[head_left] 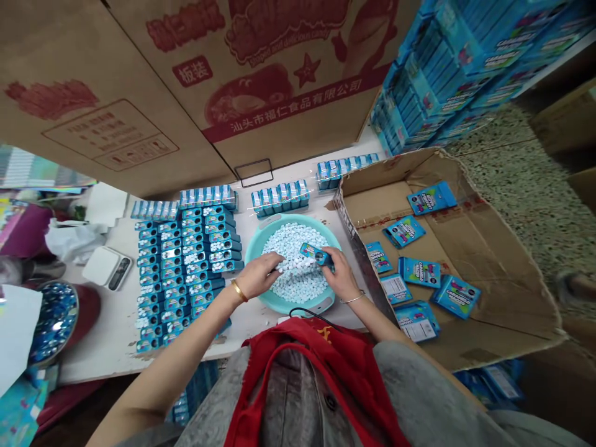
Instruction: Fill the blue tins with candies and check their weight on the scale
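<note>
A turquoise basin point(255, 248) stands on the table in front of me, filled with small pale blue-white candies point(298, 282). My right hand point(339, 273) grips a small blue candy box point(314, 253) over the candies. Above the basin's left side is my left hand point(261, 274), its thumb and fingers pinched together at the candies; a few pale pieces show at the fingertips. To the left stand rows of blue candy boxes point(223, 245), their top ends facing me, several with round holes and candies showing.
At right sits an open carton point(447, 248) with several blue packs point(419, 272). Large cartons point(298, 118) wall off the back, beside stacked blue packs point(419, 93). A white scale point(107, 268) and a red bowl point(86, 307) are at left.
</note>
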A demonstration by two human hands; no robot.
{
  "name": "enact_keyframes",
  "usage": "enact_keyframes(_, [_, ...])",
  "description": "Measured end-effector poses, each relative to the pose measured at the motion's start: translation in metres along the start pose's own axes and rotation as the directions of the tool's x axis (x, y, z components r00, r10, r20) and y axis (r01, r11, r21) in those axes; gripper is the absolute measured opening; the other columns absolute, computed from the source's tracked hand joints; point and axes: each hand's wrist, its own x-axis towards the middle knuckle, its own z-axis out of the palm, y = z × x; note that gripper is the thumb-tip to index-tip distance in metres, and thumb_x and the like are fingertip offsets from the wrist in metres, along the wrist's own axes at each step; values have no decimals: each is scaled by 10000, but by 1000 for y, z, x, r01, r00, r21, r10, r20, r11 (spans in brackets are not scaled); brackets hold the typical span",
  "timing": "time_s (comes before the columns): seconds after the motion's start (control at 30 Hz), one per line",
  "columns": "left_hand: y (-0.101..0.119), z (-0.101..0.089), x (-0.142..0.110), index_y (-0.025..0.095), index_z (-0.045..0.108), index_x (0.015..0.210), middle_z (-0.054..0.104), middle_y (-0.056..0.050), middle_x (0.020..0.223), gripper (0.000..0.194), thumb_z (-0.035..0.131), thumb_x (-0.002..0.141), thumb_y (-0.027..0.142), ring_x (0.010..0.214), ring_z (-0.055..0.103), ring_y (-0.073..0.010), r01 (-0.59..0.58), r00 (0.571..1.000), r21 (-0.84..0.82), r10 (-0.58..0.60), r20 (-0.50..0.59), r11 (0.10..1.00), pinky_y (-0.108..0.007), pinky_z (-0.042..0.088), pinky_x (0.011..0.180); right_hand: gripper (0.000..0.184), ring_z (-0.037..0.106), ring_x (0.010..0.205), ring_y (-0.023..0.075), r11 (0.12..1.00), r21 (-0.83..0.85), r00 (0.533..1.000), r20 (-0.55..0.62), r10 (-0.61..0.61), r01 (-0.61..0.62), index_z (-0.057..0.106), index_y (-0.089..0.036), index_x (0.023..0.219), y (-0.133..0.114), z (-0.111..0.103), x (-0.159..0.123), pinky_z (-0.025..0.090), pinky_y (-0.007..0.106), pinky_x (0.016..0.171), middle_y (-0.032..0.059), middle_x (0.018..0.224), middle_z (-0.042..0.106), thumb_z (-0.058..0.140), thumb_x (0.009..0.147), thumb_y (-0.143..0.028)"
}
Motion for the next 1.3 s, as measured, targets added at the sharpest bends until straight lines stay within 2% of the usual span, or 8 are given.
enact_keyframes(0.23, [64,-37,13,127,541,1092,620,-114,1005,246,389,899,120,937,598,-247,91,969,463,-185,162,882,-349,492,729,444,538,1132,267,992,10,991,57,-123,123,474,-234,1232,-8,20,-10,397,539,1043,104,1167,591,471,803,-118])
enact_keyframes(0.37, [95,-40,16,113,396,1314,627,-136,986,397,332,922,93,928,602,-249,99,965,558,-216,148,824,-340,481,697,429,541,1133,254,989,40,988,47,-146,144,460,-240,1236,-10,26,-13,374,544,1063,98,1166,599,474,821,-132])
enact_keyframes(0.5, [102,-53,13,109,508,1178,624,-129,952,305,329,930,111,949,593,-258,85,966,559,-206,157,825,-353,482,727,391,546,1126,252,992,92,995,51,-86,81,475,-243,1208,-9,26,-14,414,514,1022,98,1162,599,491,827,-159])
enact_keyframes(0.63, [75,-59,7,136,554,1049,592,-103,1008,196,469,905,238,929,593,-230,108,982,427,-164,95,898,-340,495,751,346,567,1091,251,986,166,999,34,-30,24,490,-234,1188,-11,24,-13,465,463,957,99,1142,601,525,844,-223])
enact_keyframes(0.77, [34,-36,3,176,390,1306,472,-123,1273,633,643,794,448,1019,584,-216,12,1000,157,-12,0,988,-315,504,806,317,585,1054,247,968,251,999,42,-25,14,517,-236,1140,-25,31,-8,485,437,919,83,1095,613,590,838,-303])
enact_keyframes(0.9, [1,-18,3,192,464,1204,553,-79,1135,365,535,881,346,953,598,-193,-21,1000,111,22,-15,994,-284,488,759,321,583,1076,245,952,306,993,118,-19,-19,522,-241,1166,-45,45,4,464,438,956,82,1110,622,573,861,-330])
enact_keyframes(1.13, [-67,-64,-6,158,527,1040,556,-65,987,255,563,860,334,877,540,-173,150,934,14,-137,-331,989,-276,445,762,360,540,1159,253,969,236,987,159,32,-69,500,-228,1219,-47,40,25,424,466,1006,118,1203,589,545,882,-345])
enact_keyframes(1.3, [-95,-78,-60,166,553,992,559,-42,911,319,589,824,434,808,524,-160,275,930,-22,-271,-250,961,-270,432,731,214,611,995,226,961,232,968,232,96,-151,587,-227,1065,-30,26,13,477,416,901,83,1036,657,538,887,-336])
